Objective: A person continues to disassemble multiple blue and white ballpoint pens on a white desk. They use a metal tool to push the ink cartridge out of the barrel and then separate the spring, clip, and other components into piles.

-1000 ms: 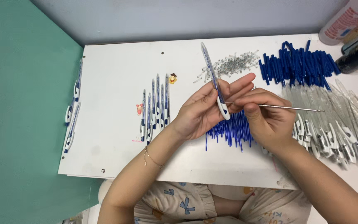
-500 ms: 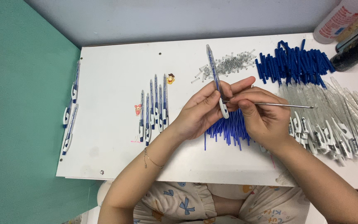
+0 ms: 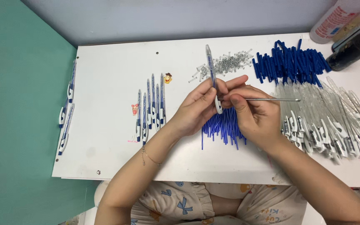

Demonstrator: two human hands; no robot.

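the left hand (image 3: 196, 109) is holding a clear-and-white pen (image 3: 212, 77) near its lower end, the fingers closed round the barrel so that the grip is tight on it; the pen is standing nearly upright in the view, its tip pointing away from the person and its white clip end sitting down between the two hands. the right hand (image 3: 256, 116) is pinching a thin metal rod (image 3: 263, 99) between thumb and forefinger, that grip also closed, with the rod running out sideways to the person's right and its near end meeting the pen's clip end just beside the left thumb. both hands are hovering over the white worktop (image 3: 105, 83), touching each other at the fingertips.

taking the held pen as the landmark: directly below it, under the hands, a bundle of blue refills (image 3: 223, 127) is lying on the worktop. just beyond its tip, a scatter of small metal springs (image 3: 226, 64) is lying. to its right and farther off, a heap of dark blue caps (image 3: 290, 62) is resting, and nearer the person on that side a wide pile of clear pen barrels (image 3: 334, 121) with white clips is spreading out. to its left, a row of finished pens (image 3: 151, 108) is lying side by side, and well apart at the worktop's left edge a few more pens (image 3: 65, 121) are lying. two small cartoon stickers (image 3: 168, 78) are showing near the finished row.
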